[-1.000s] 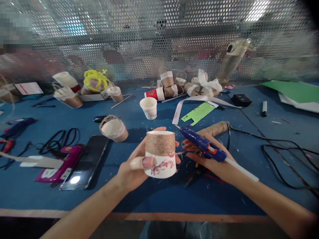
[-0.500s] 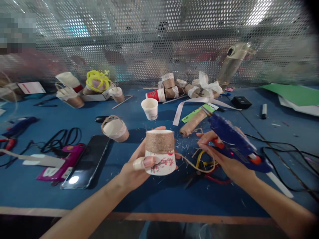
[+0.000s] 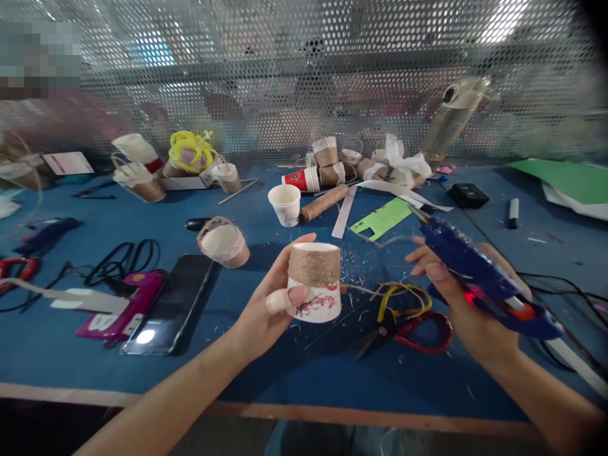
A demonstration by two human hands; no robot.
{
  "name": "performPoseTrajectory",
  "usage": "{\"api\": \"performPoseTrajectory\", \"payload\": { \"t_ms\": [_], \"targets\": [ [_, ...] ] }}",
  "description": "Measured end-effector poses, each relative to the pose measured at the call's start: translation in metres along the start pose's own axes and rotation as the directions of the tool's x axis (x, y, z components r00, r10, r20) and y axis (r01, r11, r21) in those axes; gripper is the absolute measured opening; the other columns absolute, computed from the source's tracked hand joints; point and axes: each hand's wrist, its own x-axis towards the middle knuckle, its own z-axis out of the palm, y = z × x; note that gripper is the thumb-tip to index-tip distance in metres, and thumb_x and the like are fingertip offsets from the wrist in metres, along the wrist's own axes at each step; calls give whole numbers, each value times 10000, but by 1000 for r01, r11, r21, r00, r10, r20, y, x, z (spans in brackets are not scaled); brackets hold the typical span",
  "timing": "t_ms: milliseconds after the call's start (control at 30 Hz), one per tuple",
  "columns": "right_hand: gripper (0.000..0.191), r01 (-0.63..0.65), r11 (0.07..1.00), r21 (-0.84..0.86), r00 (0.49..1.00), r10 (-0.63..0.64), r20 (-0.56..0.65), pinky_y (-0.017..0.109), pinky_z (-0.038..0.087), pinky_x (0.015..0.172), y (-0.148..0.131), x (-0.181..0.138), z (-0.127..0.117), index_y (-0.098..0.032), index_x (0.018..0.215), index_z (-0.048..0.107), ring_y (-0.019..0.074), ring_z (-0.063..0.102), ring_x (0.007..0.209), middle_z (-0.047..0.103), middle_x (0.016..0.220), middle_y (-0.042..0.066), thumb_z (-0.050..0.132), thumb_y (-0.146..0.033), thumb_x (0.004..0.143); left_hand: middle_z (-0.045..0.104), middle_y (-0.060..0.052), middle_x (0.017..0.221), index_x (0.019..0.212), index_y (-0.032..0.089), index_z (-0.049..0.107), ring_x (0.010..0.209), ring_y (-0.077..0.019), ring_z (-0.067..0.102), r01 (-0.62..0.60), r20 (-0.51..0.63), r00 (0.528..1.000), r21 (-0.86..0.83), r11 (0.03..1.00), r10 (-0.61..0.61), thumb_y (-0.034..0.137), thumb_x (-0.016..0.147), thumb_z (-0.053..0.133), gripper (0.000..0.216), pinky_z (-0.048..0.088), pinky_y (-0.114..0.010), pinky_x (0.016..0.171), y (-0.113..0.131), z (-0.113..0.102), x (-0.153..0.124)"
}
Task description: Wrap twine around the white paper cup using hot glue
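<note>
My left hand (image 3: 266,310) is closed around a paper cup (image 3: 319,305) printed with red blossoms. Brown twine (image 3: 314,265) is wound round the upper part of this cup, and a loose strand of it trails right across the scissors. My right hand (image 3: 479,323) grips a blue glue gun (image 3: 475,266) with a lit red light, its nozzle pointing up and left. Scissors (image 3: 422,329) with red and yellow handles lie between the hands. The twine roll (image 3: 325,202) rests behind the held cup, beside an upright white cup (image 3: 285,204).
Left of my left hand are a twine-wrapped cup basket (image 3: 225,244), a phone (image 3: 173,304), a purple device (image 3: 121,310) and another glue gun (image 3: 45,234). Small twine baskets (image 3: 327,152), a bottle (image 3: 449,120) and green card (image 3: 384,220) lie farther back, before a perforated metal screen (image 3: 266,82).
The twine roll has gone from beside the green card to behind the held cup. My right hand with the glue gun has shifted right and now leaves the scissors uncovered.
</note>
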Motion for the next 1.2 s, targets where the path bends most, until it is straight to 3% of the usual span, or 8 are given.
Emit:
{"api": "performPoseTrajectory", "payload": {
  "t_ms": [67,133,233,333,433,733,967,1200],
  "targets": [
    [96,-40,994,-98,994,29,-109,378,560,748,-3,1,2,-233,886,716,234,743,811,757,883,43,794,-289,887,723,-57,1311,1436,337,572,1059,-299,763,-4,-1,1000,30,1000,4,279,811,798,667,611,-420,913,0,0,-1],
    [106,-58,987,-147,994,44,-100,360,537,716,-3,1,1,-231,888,714,226,728,804,745,871,39,805,-284,872,717,-53,1314,1434,352,572,1076,-296,756,-1,-3,1000,61,998,1,296,818,805,661,605,-411,922,-1,0,-2],
    [129,0,998,-68,989,10,145,315,502,626,-2,0,-2,-238,877,673,169,673,681,702,809,0,797,-206,861,718,-54,1291,1433,361,572,1077,-283,747,-15,-12,1000,108,994,16,332,828,812,652,597,-399,924,-2,1,-1],
    [182,80,990,116,905,-121,409,298,500,606,0,-1,-5,-245,872,614,146,631,638,654,768,-22,735,-111,856,725,-51,1255,1437,365,571,1060,-262,739,-46,-19,999,158,986,49,338,824,821,663,586,-381,929,-4,-1,-1],
    [200,85,982,171,840,-163,518,312,515,623,-1,-2,-5,-254,881,579,158,634,648,639,765,-17,708,-106,841,720,-39,1265,1422,373,587,1100,-239,712,-67,-37,996,203,977,76,333,808,839,665,567,-323,932,-5,-3,0],
    [187,124,989,83,849,-149,507,281,444,586,-5,-5,-2,-265,826,510,146,590,633,586,730,-21,671,-173,853,723,-48,1241,1476,405,510,1073,-247,706,-85,-21,995,276,957,95,416,824,830,727,561,-349,933,-7,-4,-2],
    [291,234,972,7,804,-198,561,240,459,606,-6,-4,-6,-270,873,461,127,585,644,557,755,-40,661,-76,788,677,-23,1301,1489,449,475,1113,-222,688,-164,8,985,389,907,175,350,897,779,673,566,-333,956,-10,-5,-3],
    [287,273,962,-24,804,-214,554,241,435,577,-6,-5,-5,-271,865,444,123,555,624,552,741,-45,654,-99,772,668,-36,1287,1497,428,451,1115,-253,691,-184,-4,978,464,866,210,336,901,769,681,580,-377,952,-10,-1,-3]
  ]
}}
